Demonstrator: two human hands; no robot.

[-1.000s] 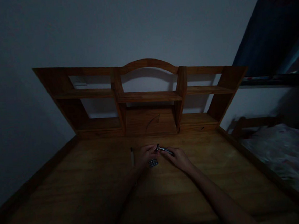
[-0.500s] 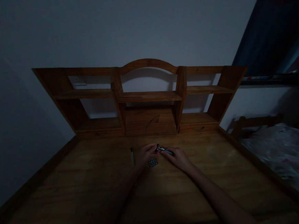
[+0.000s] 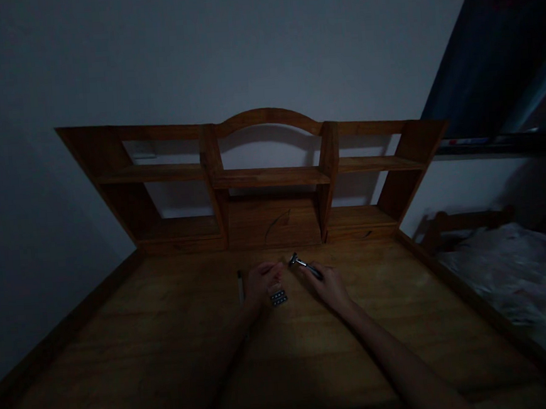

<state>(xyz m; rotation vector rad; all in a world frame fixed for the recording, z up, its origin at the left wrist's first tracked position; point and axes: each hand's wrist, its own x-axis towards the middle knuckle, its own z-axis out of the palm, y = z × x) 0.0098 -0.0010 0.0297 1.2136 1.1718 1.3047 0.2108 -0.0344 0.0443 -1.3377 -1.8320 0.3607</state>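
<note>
A broad brown wooden desk (image 3: pixel 181 356) fills the near and middle of the dim scene, its top running from the near edge to a wooden hutch of open shelves with an arched centre (image 3: pixel 270 173) that stands along the far side against a pale wall. To the right of the desk, lower down, lies a pale patterned bed cover (image 3: pixel 510 274), blurred in the low light.

Both forearms reach in from the near right toward the middle of the desk. The right hand (image 3: pixel 330 285) has its fingers wrapped about the handle of a small silver metal safety razor (image 3: pixel 305 265), which points up and to the left, its head raised a little above the desk, just in front of the hutch. The left hand (image 3: pixel 260 280) is close beside the razor's head but apart from it, fingers curled loosely; whether they pinch anything is too dark to tell. Just near of that hand a small dark rectangular packet (image 3: pixel 278 297) lies flat on the wood. To the left of the hand lies a thin dark pen-like stick (image 3: pixel 240 283), pointing near to far.
</note>
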